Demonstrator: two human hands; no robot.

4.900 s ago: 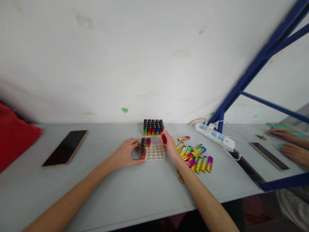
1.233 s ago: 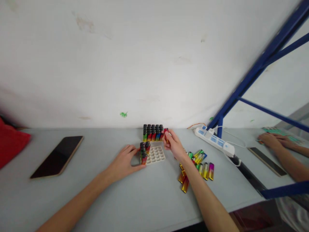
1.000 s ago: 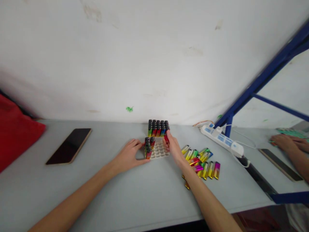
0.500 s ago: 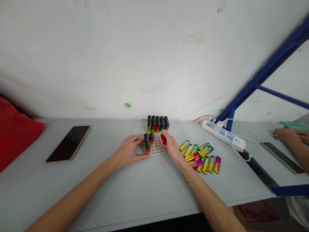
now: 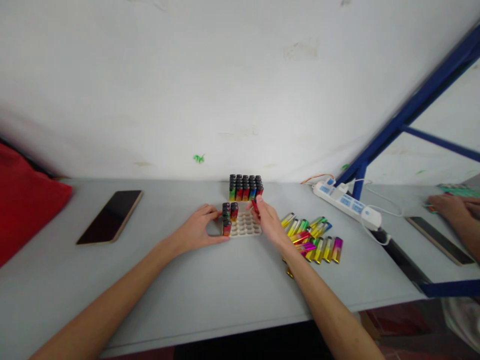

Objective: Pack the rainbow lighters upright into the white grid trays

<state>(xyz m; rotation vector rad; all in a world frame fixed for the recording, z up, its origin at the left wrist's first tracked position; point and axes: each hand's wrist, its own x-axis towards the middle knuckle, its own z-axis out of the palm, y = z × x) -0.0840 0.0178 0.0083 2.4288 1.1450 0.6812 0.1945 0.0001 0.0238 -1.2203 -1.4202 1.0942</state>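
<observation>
A white tray (image 5: 245, 228) with rows of holes lies in front of me. Several black-topped lighters (image 5: 227, 220) stand upright along its left side. My left hand (image 5: 200, 227) holds the tray's left edge, the thumb at the near corner and the fingers farther back. Pinched in my right hand (image 5: 268, 217) is a red lighter (image 5: 255, 205), tilted over the tray's far right part; the fingers partly cover it. Just behind the tray stands a block of upright lighters (image 5: 245, 187), all with black tops.
Loose shiny lighters (image 5: 318, 250) lie heaped right of my right forearm. Farther right are a white power strip (image 5: 347, 204) with cables and a blue metal frame (image 5: 390, 140). A phone (image 5: 110, 217) and red bag (image 5: 30, 200) are left. Another person's hand (image 5: 450, 207) shows far right.
My right hand has shifted slightly away from me with the red lighter, which now leans more, and more of the tray's holes show. My left hand stays at the tray. The view has tilted slightly.
</observation>
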